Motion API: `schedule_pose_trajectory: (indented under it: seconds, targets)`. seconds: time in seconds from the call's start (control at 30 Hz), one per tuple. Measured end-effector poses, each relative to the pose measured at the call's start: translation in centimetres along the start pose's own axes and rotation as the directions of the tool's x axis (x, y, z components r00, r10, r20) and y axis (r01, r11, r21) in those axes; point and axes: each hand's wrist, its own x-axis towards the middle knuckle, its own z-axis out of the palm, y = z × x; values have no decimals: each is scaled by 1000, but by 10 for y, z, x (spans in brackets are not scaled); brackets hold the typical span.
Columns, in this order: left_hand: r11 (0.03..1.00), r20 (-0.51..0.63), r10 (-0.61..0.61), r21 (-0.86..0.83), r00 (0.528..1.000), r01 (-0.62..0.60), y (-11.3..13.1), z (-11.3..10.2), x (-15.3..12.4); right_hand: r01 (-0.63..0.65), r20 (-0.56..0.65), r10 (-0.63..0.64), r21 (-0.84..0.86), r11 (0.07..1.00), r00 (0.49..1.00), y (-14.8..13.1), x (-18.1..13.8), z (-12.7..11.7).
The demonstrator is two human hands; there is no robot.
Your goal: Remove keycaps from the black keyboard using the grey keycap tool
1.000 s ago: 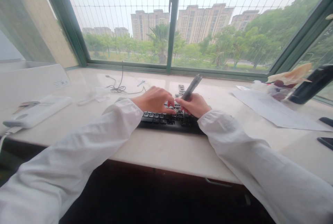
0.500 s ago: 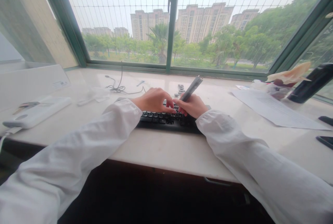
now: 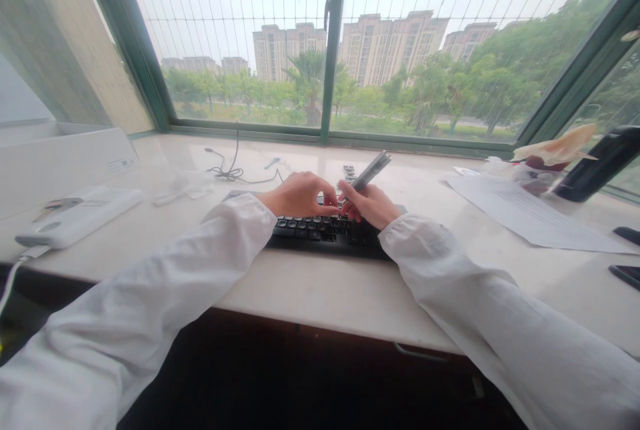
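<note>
A black keyboard [image 3: 303, 225] lies on the pale sill, with keycaps off in its right part so that the dark switch bed shows. My right hand [image 3: 374, 206] is closed around a grey pen-like tool [image 3: 372, 170], which slants up and to the right; its lower end is hidden among my fingers. From the left, my left hand [image 3: 304, 193] reaches over the keys with thumb and index finger pinched beside the right fingertips. Whatever lies in that pinch is too small to make out. Behind the hands stand loose keycaps [image 3: 349, 169], partly covered.
A thin black cable [image 3: 231, 173] and a small blue piece [image 3: 273, 162] lie behind the keyboard. To the left are a white power bank [image 3: 85, 220], keys and a white box [image 3: 75, 157]. Paper [image 3: 530, 210] and a black bottle [image 3: 600, 167] lie right.
The two hands have drawn slightly closer together at the fingertips over the keyboard. The whole view has shifted a little downward; the tool remains in the right hand.
</note>
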Motion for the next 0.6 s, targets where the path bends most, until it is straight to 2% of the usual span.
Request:
schedule_pose_trajectory:
  seconds: [0.13, 0.33, 0.47, 0.6]
  targets:
    - [1000, -19, -3, 7, 1000, 3, -4, 0, -1, 30, -12, -30, -14, 999, 999, 7, 4, 0]
    - [996, -77, 80, 45, 994, -76, -3, -4, -2, 60, -55, -69, -155, 986, 996, 6, 4, -3]
    - [994, -117, 87, 83, 989, -77, -1, -7, -2, 39, -57, -46, -125, 991, 997, 3, 3, -4]
    - [996, -80, 38, 78, 996, -31, -3, -8, -1, 35, -41, -37, -58, 998, 998, 6, 4, -3]
